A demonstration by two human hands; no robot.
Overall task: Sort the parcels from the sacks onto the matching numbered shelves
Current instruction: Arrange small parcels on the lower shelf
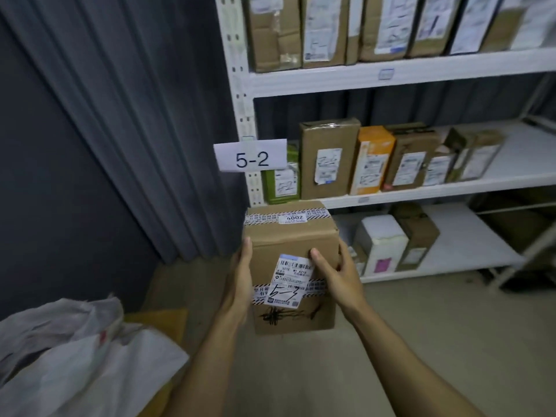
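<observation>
I hold a brown cardboard parcel (293,242) in the air in front of the white shelving (391,79). Its white label carries a handwritten "5-3" and a small sticker reads 4002. My left hand (240,275) presses flat against the parcel's left side. My right hand (337,272) grips the right side, thumb across the front face. A paper sign "5-2" (251,156) hangs on the shelf post at the middle shelf. A white sack (69,353) lies crumpled at the lower left.
Upright parcels fill the top shelf (331,28) and the left of the middle shelf (373,159). The bottom shelf (469,245) holds a white parcel and brown boxes, with bare board to the right. A dark curtain (135,115) hangs left; flat cardboard (168,323) lies on the floor.
</observation>
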